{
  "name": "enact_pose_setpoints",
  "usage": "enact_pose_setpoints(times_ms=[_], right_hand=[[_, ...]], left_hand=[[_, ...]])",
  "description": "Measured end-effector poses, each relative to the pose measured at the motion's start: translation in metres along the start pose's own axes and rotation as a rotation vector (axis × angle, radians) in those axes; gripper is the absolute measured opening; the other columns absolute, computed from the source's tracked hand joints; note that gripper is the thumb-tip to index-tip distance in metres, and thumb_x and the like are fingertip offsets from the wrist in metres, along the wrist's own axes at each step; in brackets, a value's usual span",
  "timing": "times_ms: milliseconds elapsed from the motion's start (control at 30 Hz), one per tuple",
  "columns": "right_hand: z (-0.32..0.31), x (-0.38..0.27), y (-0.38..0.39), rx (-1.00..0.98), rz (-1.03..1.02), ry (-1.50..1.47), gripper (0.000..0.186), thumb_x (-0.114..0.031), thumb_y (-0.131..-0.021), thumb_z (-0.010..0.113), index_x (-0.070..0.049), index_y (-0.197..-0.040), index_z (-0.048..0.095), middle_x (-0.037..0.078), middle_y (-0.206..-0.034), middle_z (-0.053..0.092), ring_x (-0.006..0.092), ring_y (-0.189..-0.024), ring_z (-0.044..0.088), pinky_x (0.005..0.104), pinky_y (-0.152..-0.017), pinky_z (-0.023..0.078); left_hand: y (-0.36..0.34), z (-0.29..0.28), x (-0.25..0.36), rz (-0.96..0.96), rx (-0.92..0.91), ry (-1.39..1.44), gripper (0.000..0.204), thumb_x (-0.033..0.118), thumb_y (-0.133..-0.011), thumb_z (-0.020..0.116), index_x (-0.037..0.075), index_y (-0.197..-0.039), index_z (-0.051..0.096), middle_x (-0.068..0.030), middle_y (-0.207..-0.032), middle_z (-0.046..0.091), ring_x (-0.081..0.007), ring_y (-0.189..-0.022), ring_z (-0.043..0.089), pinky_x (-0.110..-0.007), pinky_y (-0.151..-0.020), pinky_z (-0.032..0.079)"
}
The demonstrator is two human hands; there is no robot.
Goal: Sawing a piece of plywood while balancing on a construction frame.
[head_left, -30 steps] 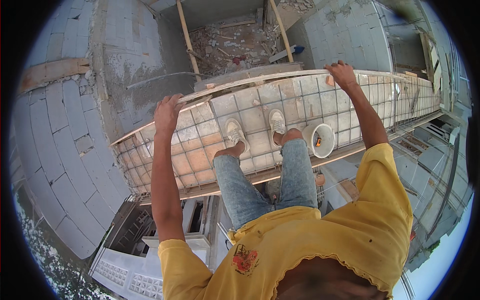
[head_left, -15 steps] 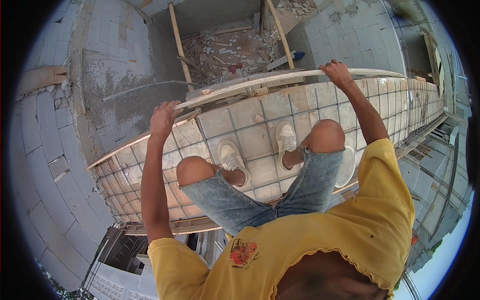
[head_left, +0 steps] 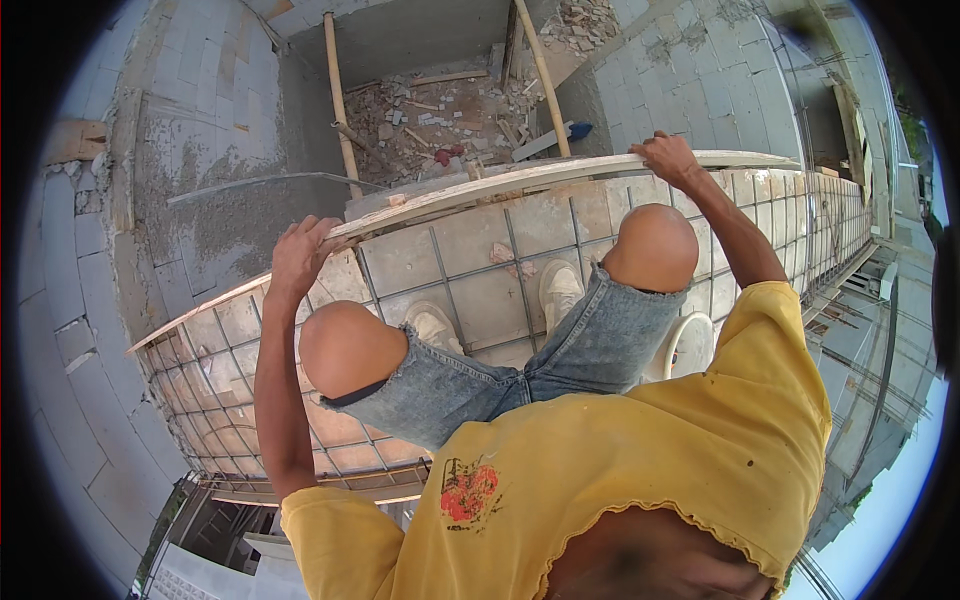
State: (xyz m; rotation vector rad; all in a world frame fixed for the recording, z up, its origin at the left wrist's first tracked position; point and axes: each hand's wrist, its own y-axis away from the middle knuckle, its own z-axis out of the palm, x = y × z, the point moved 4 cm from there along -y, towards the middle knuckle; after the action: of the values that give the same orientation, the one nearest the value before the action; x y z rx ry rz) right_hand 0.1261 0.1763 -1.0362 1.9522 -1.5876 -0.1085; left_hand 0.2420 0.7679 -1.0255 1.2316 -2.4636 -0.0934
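While crouching on the grey tiled ledge (head_left: 480, 300) with both knees bent high, I am gripping the long pale wooden plank (head_left: 560, 178) that is running along the ledge's inner edge. My left hand (head_left: 300, 255) is curling closed over the plank's lower, left stretch, fingers wrapped over the top edge. My right hand (head_left: 668, 158) is closing on the same plank farther along, near where it is passing the upright bamboo pole (head_left: 545, 80). My white shoes (head_left: 495, 305) are resting flat on the tiles between my knees, and a white round bucket (head_left: 690, 345) is sitting just beside my right leg, partly hidden by it.

Beyond the plank, a rubble-strewn concrete floor (head_left: 440, 110) is lying well below; on the near side, the ledge is dropping away to rooftops (head_left: 230, 560) far beneath.

Risk, as I am judging it: the plank is looking thin and its fixing is not visible, so leaning weight on it could be shifting or snapping it. Loose debris on the tiles could be letting a shoe slip, and a knee could be knocking the bucket off the outer edge.
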Motion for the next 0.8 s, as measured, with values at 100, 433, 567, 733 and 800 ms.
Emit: enact_pose_setpoints(times_ms=[100, 433, 567, 733, 800], right_hand=[[-0.022, -0.004, 0.0, 0.015, -0.014, -0.036, 0.039, -0.016, -0.087, 0.066, -0.024, -0.124, 0.062, 0.005, -0.1, 0.072, 0.0284, -0.102, 0.066, 0.0409, -0.079, 0.057], [-0.002, -0.011, -0.013, -0.041, -0.04, -0.049, 0.045, -0.014, -0.085, 0.068, -0.021, -0.129, 0.058, 0.005, -0.104, 0.07, 0.0281, -0.108, 0.063, 0.0411, -0.085, 0.056], [0.015, -0.004, 0.0, 0.038, -0.075, -0.13, 0.045, -0.014, -0.086, 0.068, -0.017, -0.129, 0.058, 0.01, -0.109, 0.069, 0.0319, -0.111, 0.062, 0.0418, -0.091, 0.053], [0.027, 0.007, 0.001, 0.045, -0.029, -0.346, 0.045, -0.014, -0.086, 0.067, -0.014, -0.129, 0.058, 0.013, -0.115, 0.067, 0.0352, -0.108, 0.062, 0.0447, -0.091, 0.052], [0.016, 0.011, -0.003, -0.013, -0.024, -0.353, 0.044, -0.014, -0.086, 0.067, -0.015, -0.129, 0.059, 0.014, -0.115, 0.067, 0.0357, -0.107, 0.063, 0.0456, -0.09, 0.052]], left_hand=[[0.009, -0.008, -0.009, 0.023, 0.047, 0.006, 0.032, 0.036, -0.092, 0.062, 0.014, -0.115, 0.065, -0.008, -0.097, 0.061, -0.0354, -0.09, 0.059, -0.044, -0.083, 0.049], [0.0, 0.008, -0.017, -0.033, -0.056, 0.03, 0.035, 0.034, -0.091, 0.064, 0.014, -0.12, 0.064, -0.0099, -0.101, 0.063, -0.0343, -0.095, 0.061, -0.044, -0.086, 0.049], [-0.006, 0.007, -0.013, -0.07, -0.205, 0.206, 0.038, 0.032, -0.087, 0.071, 0.012, -0.119, 0.065, -0.0108, -0.111, 0.065, -0.0335, -0.104, 0.062, -0.043, -0.091, 0.049], [0.0, 0.01, -0.012, -0.063, -0.076, 0.338, 0.041, 0.035, -0.085, 0.073, 0.008, -0.115, 0.069, -0.0148, -0.113, 0.069, -0.0354, -0.105, 0.065, -0.043, -0.091, 0.051], [-0.006, 0.002, -0.014, -0.098, -0.121, 0.356, 0.044, 0.035, -0.085, 0.074, 0.006, -0.117, 0.069, -0.0158, -0.112, 0.07, -0.0347, -0.105, 0.066, -0.042, -0.091, 0.051]])
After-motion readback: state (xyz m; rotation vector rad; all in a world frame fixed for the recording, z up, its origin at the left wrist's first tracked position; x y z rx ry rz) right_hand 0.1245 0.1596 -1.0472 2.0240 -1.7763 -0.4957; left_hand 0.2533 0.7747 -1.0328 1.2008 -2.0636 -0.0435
